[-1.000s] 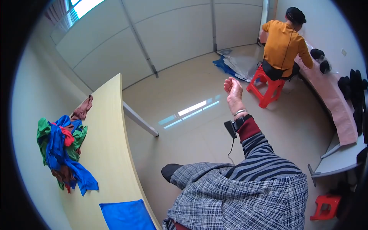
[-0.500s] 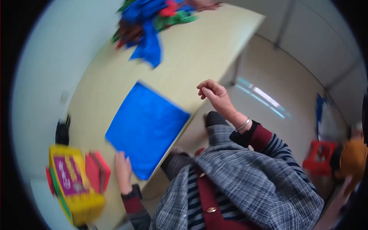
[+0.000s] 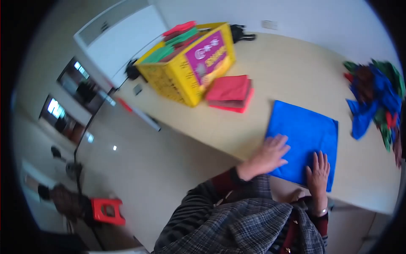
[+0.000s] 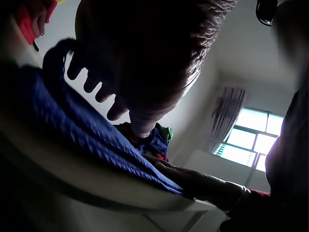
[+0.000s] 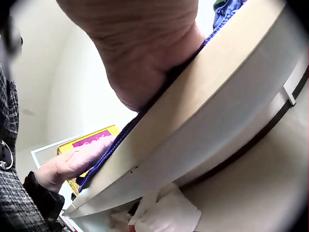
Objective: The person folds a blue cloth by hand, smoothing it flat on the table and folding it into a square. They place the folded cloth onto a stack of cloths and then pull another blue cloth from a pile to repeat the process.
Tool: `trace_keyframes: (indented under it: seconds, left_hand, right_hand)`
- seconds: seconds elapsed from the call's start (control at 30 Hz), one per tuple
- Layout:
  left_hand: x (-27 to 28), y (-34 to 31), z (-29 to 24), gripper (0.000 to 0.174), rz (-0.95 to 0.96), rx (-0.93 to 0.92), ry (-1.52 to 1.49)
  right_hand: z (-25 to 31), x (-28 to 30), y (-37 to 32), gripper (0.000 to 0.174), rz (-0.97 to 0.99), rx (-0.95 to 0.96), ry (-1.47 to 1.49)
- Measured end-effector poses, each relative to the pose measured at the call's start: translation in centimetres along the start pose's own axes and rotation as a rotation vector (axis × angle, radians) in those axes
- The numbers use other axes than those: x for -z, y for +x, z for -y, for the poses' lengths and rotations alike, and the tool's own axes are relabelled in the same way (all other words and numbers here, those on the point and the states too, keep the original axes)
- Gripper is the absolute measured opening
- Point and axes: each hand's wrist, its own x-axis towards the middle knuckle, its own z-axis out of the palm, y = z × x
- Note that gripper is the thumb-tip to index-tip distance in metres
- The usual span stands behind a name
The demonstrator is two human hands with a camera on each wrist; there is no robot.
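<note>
A blue square cloth (image 3: 302,131) lies flat at the table's near edge in the head view. My left hand (image 3: 267,157), fingers spread, is over the cloth's left side. Near its lower right corner my right hand (image 3: 318,174) rests with straight fingers. In the left wrist view the left hand (image 4: 140,53) is above the layered blue cloth (image 4: 91,125), and the right hand (image 4: 203,186) lies at its far end. The right wrist view shows the right hand (image 5: 145,53) pressing on the cloth's edge and the left hand (image 5: 77,162) flat beyond.
A yellow box (image 3: 173,80) of folded red, green and brown cloths stands at the table's back left. Beside it lies a red and brown folded stack (image 3: 230,93). Crumpled coloured cloths (image 3: 372,97) are heaped at the right. A red stool (image 3: 108,211) and a seated person are lower left.
The head view has swung from the room's far side to the table and yellow box. The right hand, raised in the air before, has come down onto the blue cloth; the left hand is now over it.
</note>
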Motion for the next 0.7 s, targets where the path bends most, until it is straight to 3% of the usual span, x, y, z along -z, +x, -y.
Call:
trace_keyframes:
  seconds: [0.13,0.37,0.5,0.53,0.6,0.7]
  left_hand:
    - [-4.4,-1.0,-1.0,0.063,0.062,0.095,-0.102]
    - [-3.3,-2.0,1.3,0.064,0.065,0.032,-0.027]
    - [-3.9,-2.0,2.2,0.063,0.093,0.102,-0.006]
    - [-4.3,-2.2,2.1,0.063,0.102,0.046,-0.033]
    - [-3.6,-2.8,2.5,0.059,0.092,0.147,-0.057]
    - [-2.9,-3.6,2.5,0.059,0.139,0.125,-0.010]
  right_hand:
    - [-1.5,-2.0,0.7,0.062,0.050,0.009,-0.065]
    - [-0.9,-1.0,0.7,0.060,-0.015,-0.067,-0.044]
    - [-1.6,-0.8,0.7,0.063,-0.030,-0.143,-0.016]
    - [-2.2,-1.1,0.1,0.063,-0.042,-0.200,-0.040]
    - [-2.8,-1.4,-0.1,0.065,-0.041,-0.165,-0.024]
    - [-4.9,-1.2,-1.5,0.065,-0.045,-0.185,-0.031]
